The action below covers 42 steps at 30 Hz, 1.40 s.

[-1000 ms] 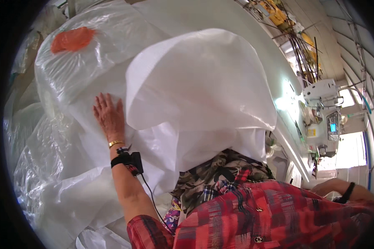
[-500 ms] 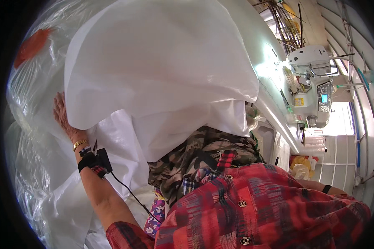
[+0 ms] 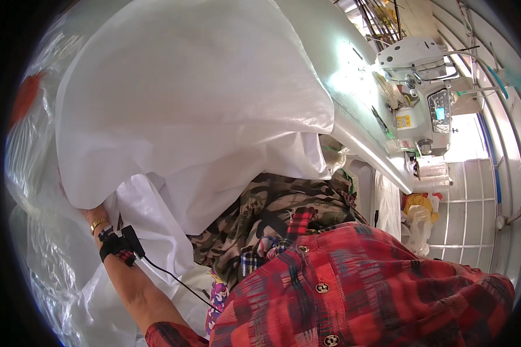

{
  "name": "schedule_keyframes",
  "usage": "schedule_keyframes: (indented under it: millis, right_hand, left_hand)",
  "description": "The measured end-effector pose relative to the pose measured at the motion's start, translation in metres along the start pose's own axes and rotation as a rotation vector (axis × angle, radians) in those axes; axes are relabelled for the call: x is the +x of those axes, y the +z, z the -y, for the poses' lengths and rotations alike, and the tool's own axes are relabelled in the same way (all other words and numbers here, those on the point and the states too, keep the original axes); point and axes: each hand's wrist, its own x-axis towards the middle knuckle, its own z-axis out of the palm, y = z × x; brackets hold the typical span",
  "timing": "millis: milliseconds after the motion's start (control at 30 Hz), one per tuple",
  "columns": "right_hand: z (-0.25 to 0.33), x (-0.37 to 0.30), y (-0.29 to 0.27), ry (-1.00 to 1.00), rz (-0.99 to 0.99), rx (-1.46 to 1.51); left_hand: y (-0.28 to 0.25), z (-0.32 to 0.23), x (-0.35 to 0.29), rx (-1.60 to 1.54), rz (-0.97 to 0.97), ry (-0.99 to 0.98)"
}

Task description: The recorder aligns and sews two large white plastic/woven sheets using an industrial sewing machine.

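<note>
A large sheet of white woven plastic fabric (image 3: 197,92) spreads before me, draping from the table over my lap. My left hand (image 3: 91,215) is at the sheet's left edge, beside clear plastic wrapping (image 3: 32,231). The sheet covers its fingers, so whether they grip it cannot be told. A gold watch (image 3: 98,223) and a black strapped device (image 3: 121,244) with a cable are on that wrist. My right hand is out of view.
A white sewing machine (image 3: 428,113) with a lit panel stands on the table (image 3: 312,29) at the right. Thread snips (image 3: 381,120) lie near it. Thin rods (image 3: 379,20) are bunched behind. Yellow and clear bags (image 3: 421,217) sit at the right by the wall.
My left hand has slipped beneath the sheet's edge; its fingers showed before. The view has shifted, so sheet and machine appear further left. My right forearm has left the picture.
</note>
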Motion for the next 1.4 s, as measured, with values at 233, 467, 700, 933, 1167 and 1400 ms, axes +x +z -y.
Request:
schedule_keyframes:
  millis: [233, 467, 700, 933, 1167, 1400]
  right_hand:
    - [-0.004, -0.001, -0.003, -0.087, -0.108, 0.003]
    - [-0.006, 0.009, 0.005, -0.159, -0.200, 0.007]
    - [0.000, 0.024, 0.016, -0.206, -0.251, -0.019]
    - [0.000, 0.031, 0.033, -0.243, -0.324, -0.035]
    - [0.008, 0.033, 0.052, -0.273, -0.411, -0.073]
    - [0.057, -0.009, 0.105, -0.532, -0.257, -0.227]
  left_hand:
    - [0.007, 0.019, -0.007, -0.069, 0.076, -0.085]
    - [0.024, 0.022, -0.005, -0.120, 0.161, -0.155]
    - [0.029, 0.047, -0.005, -0.116, 0.266, -0.233]
    - [0.024, 0.058, -0.004, -0.093, 0.277, -0.225]
    - [0.002, 0.038, 0.006, -0.052, 0.256, -0.202]
    - [-0.010, 0.008, 0.011, -0.023, 0.235, -0.205]
